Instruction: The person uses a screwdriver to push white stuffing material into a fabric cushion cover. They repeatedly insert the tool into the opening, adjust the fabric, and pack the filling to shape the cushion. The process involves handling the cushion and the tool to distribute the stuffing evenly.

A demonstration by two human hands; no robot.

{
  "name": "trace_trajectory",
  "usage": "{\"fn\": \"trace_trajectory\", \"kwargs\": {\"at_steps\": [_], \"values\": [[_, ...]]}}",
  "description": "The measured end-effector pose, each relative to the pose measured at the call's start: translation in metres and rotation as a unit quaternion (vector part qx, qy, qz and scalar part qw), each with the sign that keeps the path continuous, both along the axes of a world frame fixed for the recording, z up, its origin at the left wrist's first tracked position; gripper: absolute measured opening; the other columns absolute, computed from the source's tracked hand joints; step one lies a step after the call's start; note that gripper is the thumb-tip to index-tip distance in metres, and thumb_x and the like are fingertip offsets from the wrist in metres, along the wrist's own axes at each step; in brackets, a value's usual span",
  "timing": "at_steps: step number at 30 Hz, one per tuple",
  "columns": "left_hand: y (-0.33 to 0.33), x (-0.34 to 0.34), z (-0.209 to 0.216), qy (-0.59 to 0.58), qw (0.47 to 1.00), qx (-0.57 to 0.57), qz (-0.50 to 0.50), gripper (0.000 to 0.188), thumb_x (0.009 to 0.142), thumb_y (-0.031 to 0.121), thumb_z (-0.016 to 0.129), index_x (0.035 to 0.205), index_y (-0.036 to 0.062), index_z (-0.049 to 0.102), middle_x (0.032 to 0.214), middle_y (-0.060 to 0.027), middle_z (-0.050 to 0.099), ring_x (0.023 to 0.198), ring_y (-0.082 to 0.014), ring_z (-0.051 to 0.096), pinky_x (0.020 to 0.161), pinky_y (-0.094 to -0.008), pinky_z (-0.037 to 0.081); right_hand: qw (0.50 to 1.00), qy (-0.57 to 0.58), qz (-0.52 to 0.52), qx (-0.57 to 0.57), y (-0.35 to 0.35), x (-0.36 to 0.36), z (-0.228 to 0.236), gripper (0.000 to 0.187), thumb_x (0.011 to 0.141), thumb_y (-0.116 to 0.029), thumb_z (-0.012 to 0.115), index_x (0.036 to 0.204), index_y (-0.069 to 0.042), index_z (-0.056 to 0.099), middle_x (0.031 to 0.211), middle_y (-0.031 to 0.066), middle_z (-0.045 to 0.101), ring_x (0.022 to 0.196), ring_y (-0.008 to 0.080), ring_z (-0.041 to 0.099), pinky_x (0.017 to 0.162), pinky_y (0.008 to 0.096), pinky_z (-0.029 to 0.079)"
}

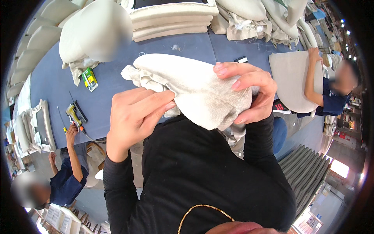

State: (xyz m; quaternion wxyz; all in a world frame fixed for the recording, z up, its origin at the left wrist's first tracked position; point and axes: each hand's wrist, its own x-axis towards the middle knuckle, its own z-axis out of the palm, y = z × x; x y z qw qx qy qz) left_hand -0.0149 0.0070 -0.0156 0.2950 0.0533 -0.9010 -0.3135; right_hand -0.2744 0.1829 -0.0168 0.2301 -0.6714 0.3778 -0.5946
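Pinching cloth (146,80) in the left grip (134,109), clasped the cushion (194,84) in the right grip (259,85) over the tabletop's (109,82) near edge, its face mostly covered, loose cloth apparently left to neaten along one side.

And there's your wide blue table (117,84), sweeping across the upper half of the frame, its edges bowing! Grey floor (93,199) shows at lower left. Over at upper right, small bright lights (348,33) dot a dark stretch, and at your lower right a rectangular window (339,167) blazes white.
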Motion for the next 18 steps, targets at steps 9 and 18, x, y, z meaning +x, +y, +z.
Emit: {"fn": "trace_trajectory", "kwargs": {"at_steps": [9, 18], "values": [[0.016, 0.015, 0.017, -0.03, 0.999, 0.016, 0.03, 0.019, 0.08, 0.009, 0.087, 0.097, 0.0073, 0.079, 0.067, -0.0048, 0.065, 0.053, -0.0209, 0.056, 0.051, -0.0338, 0.041, 0.998, -0.063, 0.019, 0.004, -0.002, 0.016, 0.003, 0.065, 0.061, -0.001, 0.101, 0.117, 0.003, 0.068, 0.126, 0.0302, 0.071, 0.123, 0.0417, 0.07, 0.107, 0.0513, 0.055], [0.013, 0.034, 0.006, -0.06, 0.988, 0.133, 0.057, 0.015, 0.079, 0.007, 0.086, 0.092, 0.0051, 0.08, 0.069, -0.0057, 0.069, 0.056, -0.0217, 0.063, 0.054, -0.0312, 0.046, 0.997, -0.066, 0.025, -0.023, -0.009, 0.022, -0.007, 0.103, 0.062, -0.01, 0.104, 0.14, 0.001, 0.037, 0.122, 0.0382, 0.068, 0.123, 0.0467, 0.068, 0.113, 0.0617, 0.046]]}}
